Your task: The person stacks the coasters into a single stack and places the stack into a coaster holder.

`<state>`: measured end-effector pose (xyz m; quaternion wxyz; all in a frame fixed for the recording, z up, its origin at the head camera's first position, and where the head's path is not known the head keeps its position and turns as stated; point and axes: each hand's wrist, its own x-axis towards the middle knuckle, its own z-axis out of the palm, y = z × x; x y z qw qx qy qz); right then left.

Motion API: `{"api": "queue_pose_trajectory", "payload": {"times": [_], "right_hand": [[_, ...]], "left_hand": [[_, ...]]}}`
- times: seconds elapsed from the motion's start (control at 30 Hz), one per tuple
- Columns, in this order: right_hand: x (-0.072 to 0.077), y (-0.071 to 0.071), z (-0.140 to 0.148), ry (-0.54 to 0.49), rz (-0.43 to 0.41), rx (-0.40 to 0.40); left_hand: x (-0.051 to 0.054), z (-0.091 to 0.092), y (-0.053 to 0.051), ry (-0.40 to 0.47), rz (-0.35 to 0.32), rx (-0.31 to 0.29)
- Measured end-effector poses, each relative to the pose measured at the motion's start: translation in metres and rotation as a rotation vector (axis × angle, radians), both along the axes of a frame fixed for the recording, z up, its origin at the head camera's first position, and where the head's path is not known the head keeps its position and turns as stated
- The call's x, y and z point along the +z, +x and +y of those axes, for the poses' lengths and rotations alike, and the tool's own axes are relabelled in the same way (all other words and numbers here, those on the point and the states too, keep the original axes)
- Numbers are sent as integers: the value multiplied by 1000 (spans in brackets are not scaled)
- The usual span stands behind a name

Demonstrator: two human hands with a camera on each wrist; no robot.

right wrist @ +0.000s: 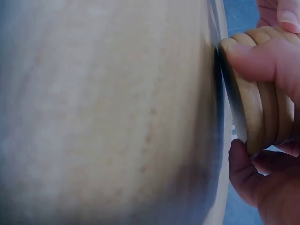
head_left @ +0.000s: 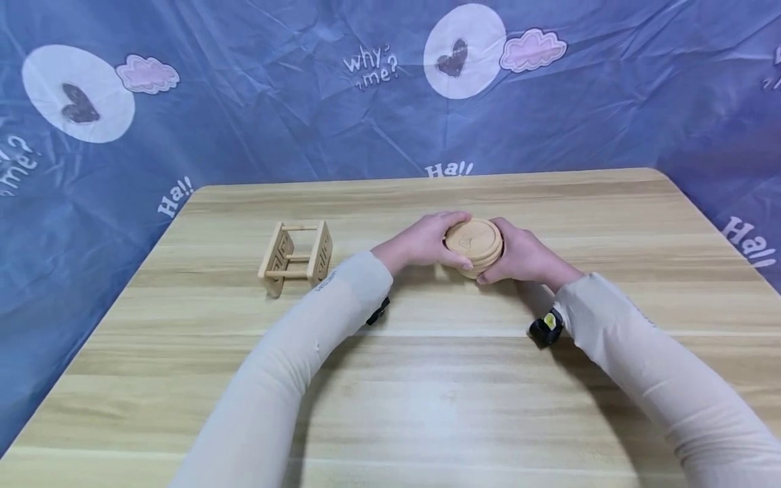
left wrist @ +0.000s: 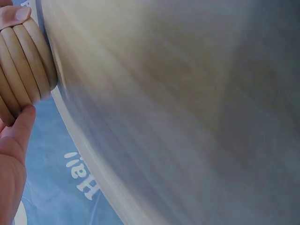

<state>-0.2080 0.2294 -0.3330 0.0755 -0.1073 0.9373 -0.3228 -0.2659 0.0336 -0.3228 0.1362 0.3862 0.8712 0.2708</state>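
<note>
Both hands are around a stack of round wooden coasters (head_left: 474, 240), towards the back of the table and right of its middle. My left hand (head_left: 430, 240) grips the stack from the left, thumb at the near side and fingers at the far side. From the right, my right hand (head_left: 526, 254) holds it in the same way. Several coasters (left wrist: 21, 65) show edge-on in the left wrist view. In the right wrist view, fingers press the rims of the coasters (right wrist: 255, 108). The top coaster bears a small engraved mark.
To the left on the wooden table (head_left: 427, 407) stands a small wooden rack (head_left: 295, 257) with carved side panels and crossbars. A blue printed cloth (head_left: 293, 102) hangs behind the table. Black wrist devices, such as the right one (head_left: 546, 330), sit under the sleeves.
</note>
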Motion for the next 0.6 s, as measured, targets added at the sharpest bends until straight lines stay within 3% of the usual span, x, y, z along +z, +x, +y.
{"api": "queue_pose_trajectory", "payload": {"times": [0.27, 0.6], "right_hand": [[1, -1, -2, -58, -9, 14], [-5, -4, 0, -265, -35, 70]], "left_hand": [[-4, -8, -2, 100, -51, 5], [-6, -18, -3, 167, -142, 35]]}}
